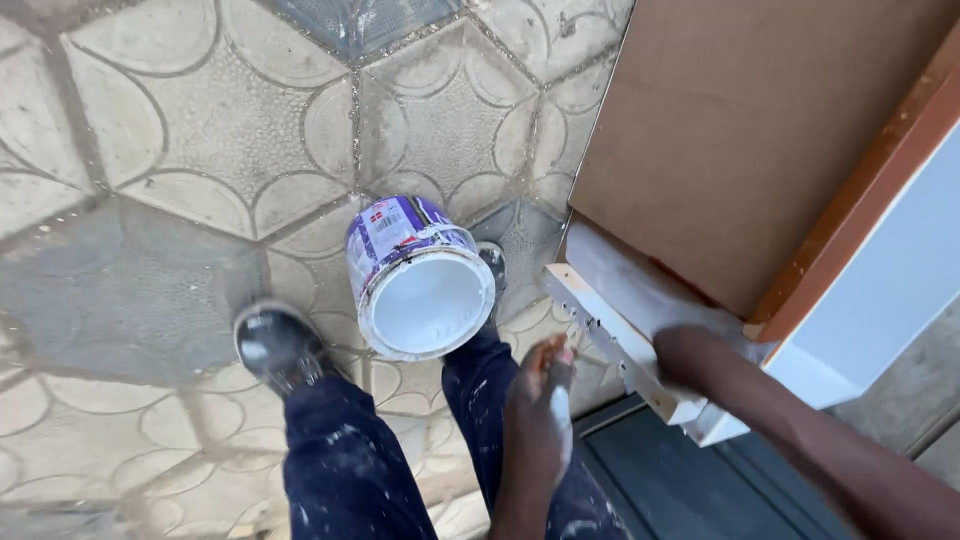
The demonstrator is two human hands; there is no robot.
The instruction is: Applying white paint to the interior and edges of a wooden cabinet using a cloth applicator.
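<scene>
Down on the patterned paving tiles (190,150), a paint tin (420,278) with a purple and white label stood open, white inside, tipped a little toward the camera and set between the person's two feet. A paint-flecked dark shoe (275,345) showed to the left of it, and the toe of the other shoe (493,262) peeked out just behind the tin's right side. The dark blue trousers (345,470) were spattered with white. The left hand (540,405) hung low in the middle, just right of the tin and close to the end of a white-coated wooden piece (620,340); its fingers (553,352) were drawn in narrow, smeared with white, and seemed to pinch something thin and pale, though I could not tell what it was. The right hand (685,355) reached in from the right and lay against the white wooden piece, mostly tucked behind its edge, so whether those fingers were spread or gripping I could not tell. Above it leaned a large brown board (740,140) with an orange-brown edge strip (860,190) and a white panel (890,290) beside that. A dark ridged mat (690,490) lay below the wooden piece.
</scene>
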